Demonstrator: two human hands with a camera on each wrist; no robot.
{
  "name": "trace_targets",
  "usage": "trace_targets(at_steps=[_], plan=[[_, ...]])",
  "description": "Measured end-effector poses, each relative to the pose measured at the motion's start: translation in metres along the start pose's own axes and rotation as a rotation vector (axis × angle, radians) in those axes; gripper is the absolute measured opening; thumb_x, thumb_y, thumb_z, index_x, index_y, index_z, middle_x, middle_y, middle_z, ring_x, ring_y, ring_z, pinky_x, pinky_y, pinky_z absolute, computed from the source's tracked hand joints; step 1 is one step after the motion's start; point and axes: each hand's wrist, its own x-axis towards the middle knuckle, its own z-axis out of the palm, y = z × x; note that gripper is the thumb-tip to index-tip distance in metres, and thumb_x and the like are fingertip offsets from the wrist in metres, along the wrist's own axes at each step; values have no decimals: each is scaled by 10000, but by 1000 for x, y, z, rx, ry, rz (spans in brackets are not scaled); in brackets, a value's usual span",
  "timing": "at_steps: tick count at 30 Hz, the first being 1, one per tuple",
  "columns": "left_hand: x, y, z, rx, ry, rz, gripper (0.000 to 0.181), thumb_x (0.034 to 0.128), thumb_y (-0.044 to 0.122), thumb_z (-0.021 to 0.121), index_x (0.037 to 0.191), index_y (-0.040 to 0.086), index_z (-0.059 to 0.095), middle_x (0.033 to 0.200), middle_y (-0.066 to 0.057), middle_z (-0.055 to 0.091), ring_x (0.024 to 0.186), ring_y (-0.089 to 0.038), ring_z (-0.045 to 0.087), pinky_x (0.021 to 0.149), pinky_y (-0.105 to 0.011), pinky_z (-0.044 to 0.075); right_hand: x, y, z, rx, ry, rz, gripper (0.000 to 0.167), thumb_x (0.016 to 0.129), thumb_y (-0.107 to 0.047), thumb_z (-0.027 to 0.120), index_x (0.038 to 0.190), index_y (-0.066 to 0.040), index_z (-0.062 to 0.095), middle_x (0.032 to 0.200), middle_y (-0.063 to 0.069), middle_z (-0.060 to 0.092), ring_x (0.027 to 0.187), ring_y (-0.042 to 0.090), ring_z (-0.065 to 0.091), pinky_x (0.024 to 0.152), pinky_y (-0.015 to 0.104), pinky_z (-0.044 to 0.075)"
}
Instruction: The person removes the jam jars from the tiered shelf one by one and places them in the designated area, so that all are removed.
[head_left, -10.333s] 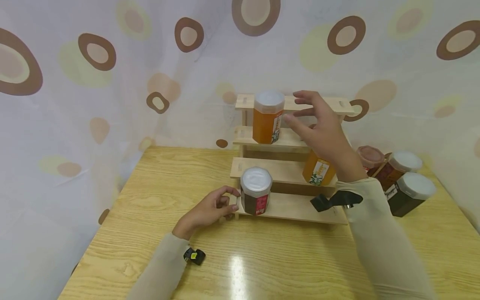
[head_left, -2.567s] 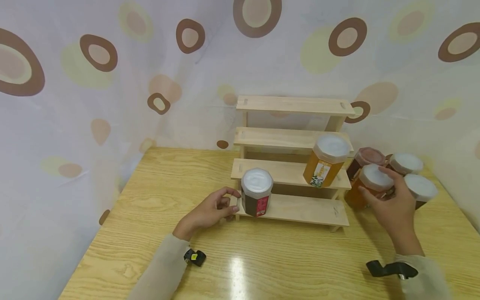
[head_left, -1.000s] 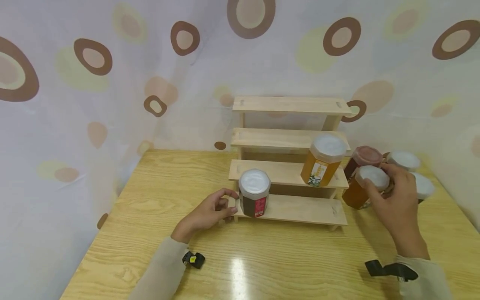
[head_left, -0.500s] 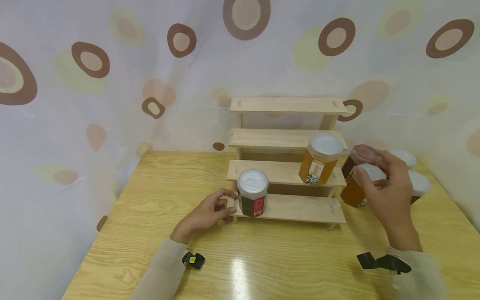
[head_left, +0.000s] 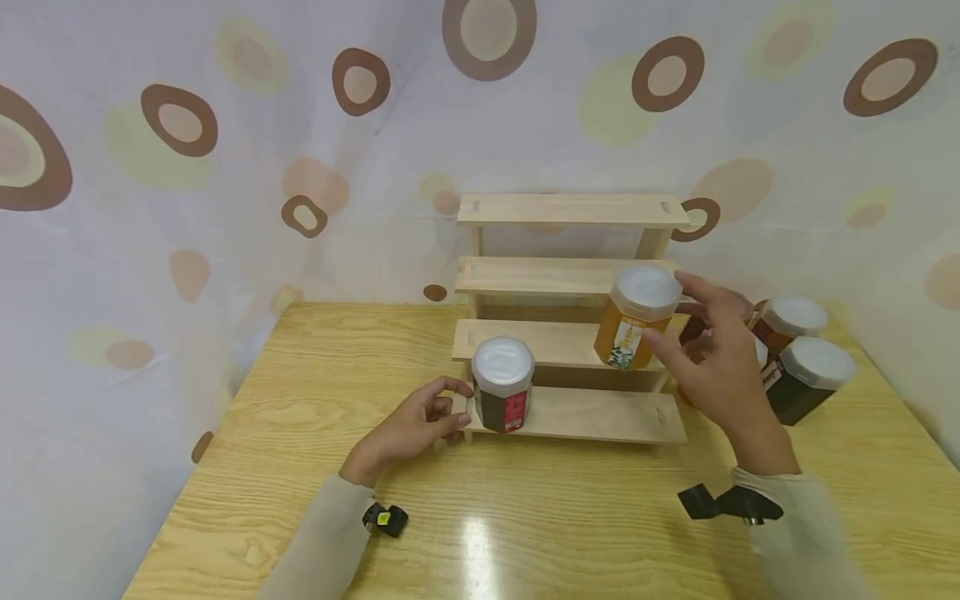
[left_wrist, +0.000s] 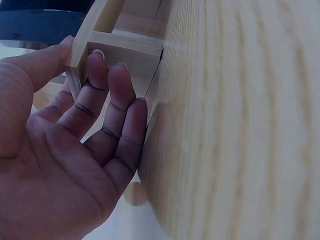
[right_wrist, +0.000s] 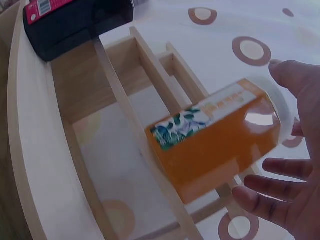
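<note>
Orange jar (head_left: 628, 321) set on the second-lowest board (head_left: 532, 340) of a wooden shelf (head_left: 555, 275), flanked by a widely spread right hand (head_left: 716, 367), shelf's bottom left end gripped by the left hand (head_left: 412, 423), dark jar (head_left: 501, 387) placed just beside

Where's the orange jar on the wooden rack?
In the head view, the orange jar stands at the right end of the wooden rack, on the second-lowest shelf, close beside the right hand. A dark jar sits one shelf down, to its left.

Orange jar (head_left: 637, 315), white-lidded, label facing near: upright at right end, second-lowest shelf of pale wooden four-tier rack (head_left: 540, 337).
</note>
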Motion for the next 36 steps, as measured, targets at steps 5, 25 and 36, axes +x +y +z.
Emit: trace_targets(at_steps=[5,25,36], plan=[[0,0,0,5,1,3,335,1045,97,630,1359,55,520,707,-40,513,739,-273,569,594,-256,414,6,-4,9,-20,-14,-54,821,809,56,834,1533,-109,486,1370,162,552,960,105,557,650,117,456],[-1,2,-2,2,1,5,340,1045,83,625,1363,39,511,693,-29,500,725,-258,566,579,-254,404,13,0,21,-209,-3,-67,832,782,-90,909,1506,-105,500,1300,206,596,850,202,529,593,177,454],[0,0,0,-13,-5,11,340,1045,69,620,1363,27,508,694,-18,489,754,-261,610,642,-296,461,14,3,25,-149,52,-74,779,744,-56,883,1445,-62,544,1268,201,613,885,185,521,584,182,435]])
